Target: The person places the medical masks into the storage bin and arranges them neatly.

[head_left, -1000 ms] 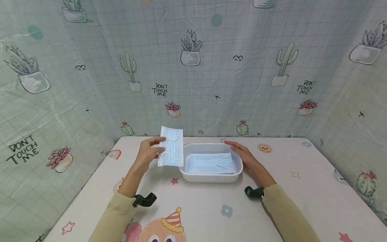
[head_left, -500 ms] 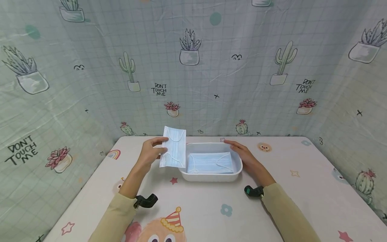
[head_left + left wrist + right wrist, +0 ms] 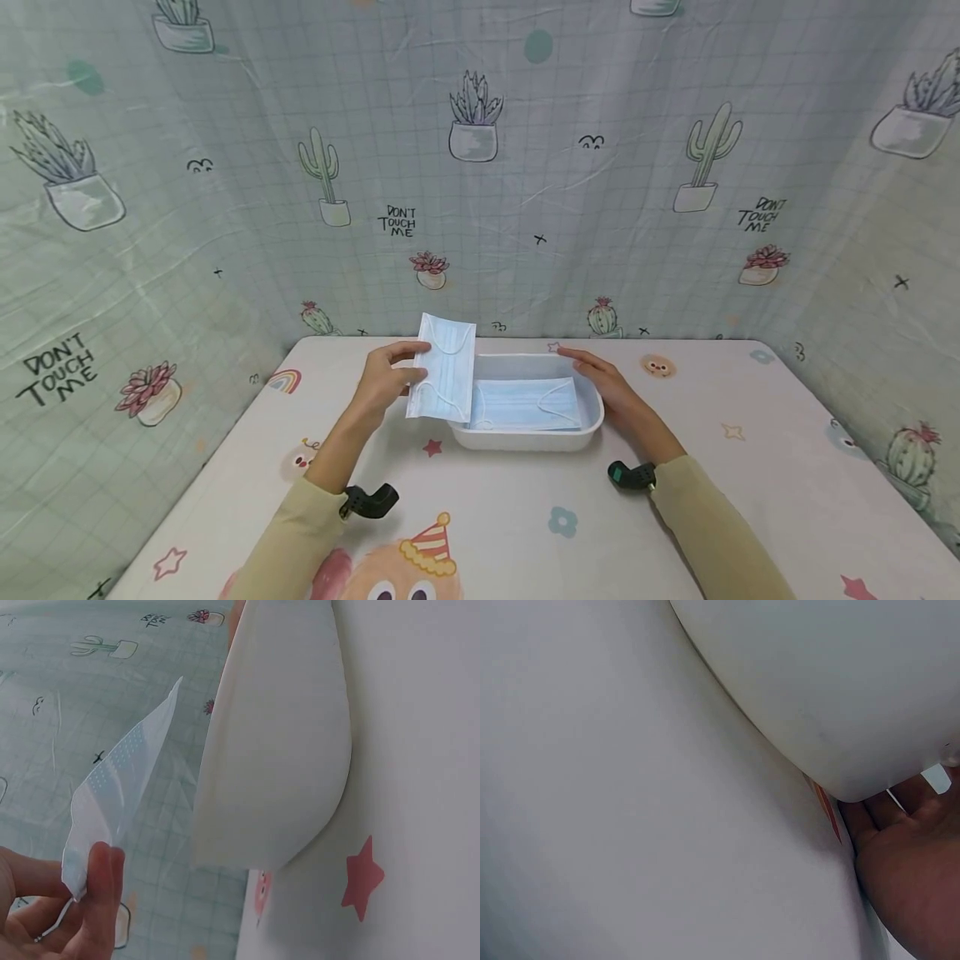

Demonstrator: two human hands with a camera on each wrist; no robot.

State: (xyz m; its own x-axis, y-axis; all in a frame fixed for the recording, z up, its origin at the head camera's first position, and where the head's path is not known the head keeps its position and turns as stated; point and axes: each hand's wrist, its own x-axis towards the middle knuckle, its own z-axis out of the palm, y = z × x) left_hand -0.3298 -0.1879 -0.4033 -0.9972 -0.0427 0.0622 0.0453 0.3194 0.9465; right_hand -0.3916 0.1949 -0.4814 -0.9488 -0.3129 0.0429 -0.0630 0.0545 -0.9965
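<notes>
In the head view my left hand (image 3: pixel 384 385) pinches a light-blue pleated face mask (image 3: pixel 444 367) by its left edge, thumb in front. The mask hangs upright, its white ear loops facing me, and overlaps the left end of a white plastic tub (image 3: pixel 517 441). Inside that tub lies another blue mask (image 3: pixel 521 405), flat and lengthwise, with loops on top. My right hand (image 3: pixel 609 393) rests along the tub's right end, fingers extended. The left wrist view shows the held mask (image 3: pixel 124 780) edge-on, raised beside the tub wall (image 3: pixel 281 742). From the right wrist, the palm (image 3: pixel 915 862) shows against the tub's side.
The tub stands toward the back of a white table (image 3: pixel 495 508) printed with stars, flowers and cartoon faces. A pale green curtain (image 3: pixel 540 183) with cactus drawings encloses the back and sides. A black wrist camera (image 3: pixel 371 502) sits at the left sleeve cuff.
My left hand has carried the pinched mask a little to the right, so it now covers more of the tub's left end. The right hand and the tub have stayed put.
</notes>
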